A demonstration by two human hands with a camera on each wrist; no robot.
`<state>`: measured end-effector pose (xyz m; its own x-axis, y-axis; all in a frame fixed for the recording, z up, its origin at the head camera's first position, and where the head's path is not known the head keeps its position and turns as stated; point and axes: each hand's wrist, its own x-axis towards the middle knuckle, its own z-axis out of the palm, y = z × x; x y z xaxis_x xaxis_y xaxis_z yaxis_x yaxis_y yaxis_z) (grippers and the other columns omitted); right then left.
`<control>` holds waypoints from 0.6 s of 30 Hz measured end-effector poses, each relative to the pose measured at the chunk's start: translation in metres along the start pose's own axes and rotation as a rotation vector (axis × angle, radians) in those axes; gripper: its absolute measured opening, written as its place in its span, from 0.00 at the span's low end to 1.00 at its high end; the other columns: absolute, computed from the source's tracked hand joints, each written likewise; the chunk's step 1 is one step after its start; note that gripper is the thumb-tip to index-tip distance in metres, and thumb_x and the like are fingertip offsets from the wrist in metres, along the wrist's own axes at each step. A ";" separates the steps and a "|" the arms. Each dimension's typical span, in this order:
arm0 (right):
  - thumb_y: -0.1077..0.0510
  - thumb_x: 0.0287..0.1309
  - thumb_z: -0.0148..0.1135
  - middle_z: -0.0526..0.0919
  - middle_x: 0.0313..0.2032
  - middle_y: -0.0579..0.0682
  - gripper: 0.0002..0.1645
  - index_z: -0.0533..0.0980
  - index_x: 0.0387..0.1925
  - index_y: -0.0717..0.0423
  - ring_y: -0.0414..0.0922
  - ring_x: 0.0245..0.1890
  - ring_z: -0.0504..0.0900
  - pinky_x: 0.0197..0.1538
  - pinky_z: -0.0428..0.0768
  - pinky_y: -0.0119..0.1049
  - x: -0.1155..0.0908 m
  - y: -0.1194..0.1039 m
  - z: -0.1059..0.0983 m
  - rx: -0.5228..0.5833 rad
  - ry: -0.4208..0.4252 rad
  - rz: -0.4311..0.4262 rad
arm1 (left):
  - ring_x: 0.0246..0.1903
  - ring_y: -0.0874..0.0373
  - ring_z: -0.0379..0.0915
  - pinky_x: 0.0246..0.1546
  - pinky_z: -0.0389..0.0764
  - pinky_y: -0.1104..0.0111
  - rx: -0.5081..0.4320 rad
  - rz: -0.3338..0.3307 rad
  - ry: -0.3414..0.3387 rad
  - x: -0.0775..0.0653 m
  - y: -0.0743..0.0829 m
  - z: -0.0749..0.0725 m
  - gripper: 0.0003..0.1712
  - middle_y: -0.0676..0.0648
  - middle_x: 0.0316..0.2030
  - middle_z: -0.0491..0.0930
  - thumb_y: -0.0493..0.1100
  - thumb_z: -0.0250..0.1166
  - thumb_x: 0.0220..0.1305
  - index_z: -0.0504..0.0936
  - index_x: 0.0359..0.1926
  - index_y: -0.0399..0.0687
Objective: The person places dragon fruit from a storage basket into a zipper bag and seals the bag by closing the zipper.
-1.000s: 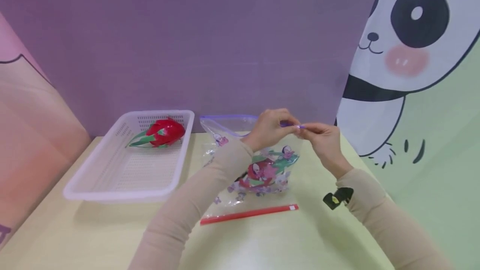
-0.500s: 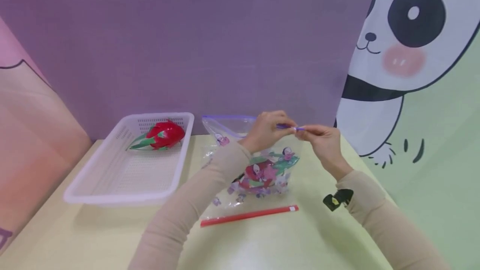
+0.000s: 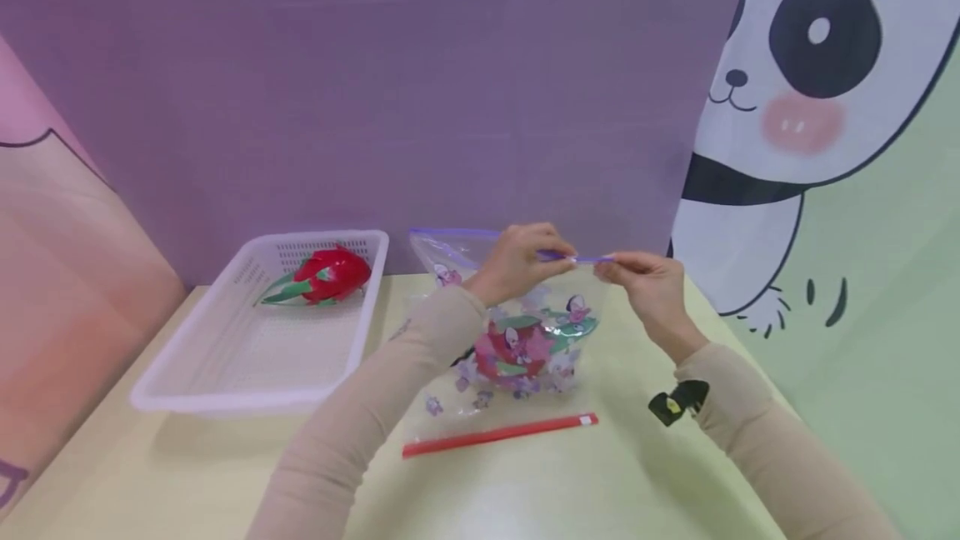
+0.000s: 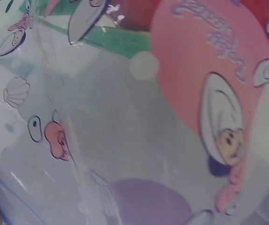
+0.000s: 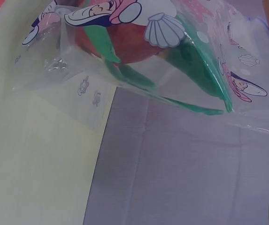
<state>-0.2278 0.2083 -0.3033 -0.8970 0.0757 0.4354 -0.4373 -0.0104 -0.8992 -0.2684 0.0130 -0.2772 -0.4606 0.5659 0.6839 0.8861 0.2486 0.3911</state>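
Note:
A clear zip bag [image 3: 450, 257] printed with cartoon figures stands upright on the table, its top edged by a purple zip strip [image 3: 595, 259]. Inside it lies a red artificial flower [image 3: 491, 351] with green leaves [image 5: 197, 65], seen through the plastic in the head and right wrist views. My left hand [image 3: 517, 261] pinches the strip near the middle of the top edge. At the right corner my right hand [image 3: 648, 286] pinches the same strip between thumb and finger. Left of the left hand the bag's mouth gapes. Printed plastic [image 4: 125, 108] fills the left wrist view.
A white perforated basket [image 3: 247, 394] stands on the left of the table, holding another red flower [image 3: 337, 273] with green leaves. In front of the bag lies a flat clear bag with a red slider strip [image 3: 498, 436]. A purple cloth [image 3: 420, 90] hangs behind.
My left hand has slid left along the purple strip, away from the right hand, so more of the strip shows between them. The right hand stays at the corner.

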 end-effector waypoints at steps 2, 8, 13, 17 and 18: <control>0.69 0.52 0.61 0.85 0.24 0.38 0.17 0.82 0.24 0.43 0.33 0.26 0.83 0.36 0.81 0.26 -0.001 0.000 -0.001 0.005 0.001 0.016 | 0.25 0.62 0.73 0.27 0.73 0.80 0.004 -0.002 -0.004 -0.002 -0.001 -0.001 0.07 0.47 0.28 0.81 0.38 0.67 0.53 0.85 0.33 0.39; 0.69 0.52 0.61 0.85 0.25 0.39 0.15 0.83 0.25 0.45 0.34 0.27 0.84 0.37 0.81 0.27 -0.001 0.001 -0.003 0.038 -0.005 0.026 | 0.25 0.62 0.73 0.26 0.75 0.77 -0.023 0.006 -0.017 -0.005 -0.004 -0.006 0.07 0.47 0.28 0.80 0.37 0.67 0.53 0.85 0.33 0.39; 0.69 0.52 0.61 0.86 0.25 0.40 0.14 0.83 0.25 0.46 0.34 0.28 0.84 0.37 0.81 0.27 0.001 0.003 -0.006 0.056 -0.012 0.034 | 0.24 0.63 0.73 0.26 0.75 0.76 -0.021 0.022 -0.032 -0.005 -0.005 -0.011 0.07 0.48 0.27 0.81 0.37 0.68 0.52 0.85 0.32 0.39; 0.69 0.52 0.61 0.86 0.25 0.40 0.14 0.83 0.25 0.46 0.34 0.28 0.84 0.38 0.81 0.28 0.002 0.004 -0.008 0.051 -0.010 0.051 | 0.24 0.62 0.73 0.26 0.75 0.76 -0.015 0.028 -0.044 -0.005 -0.005 -0.015 0.07 0.47 0.27 0.81 0.37 0.68 0.52 0.85 0.32 0.38; 0.69 0.52 0.61 0.86 0.25 0.40 0.14 0.83 0.26 0.46 0.34 0.28 0.84 0.38 0.81 0.28 0.002 0.004 -0.009 0.051 -0.011 0.055 | 0.24 0.62 0.73 0.26 0.75 0.76 -0.014 0.022 -0.047 -0.005 -0.005 -0.016 0.07 0.47 0.27 0.81 0.37 0.68 0.51 0.85 0.32 0.38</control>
<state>-0.2305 0.2175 -0.3069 -0.9205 0.0627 0.3858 -0.3895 -0.0655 -0.9187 -0.2714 -0.0034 -0.2731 -0.4374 0.6075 0.6630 0.8953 0.2249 0.3846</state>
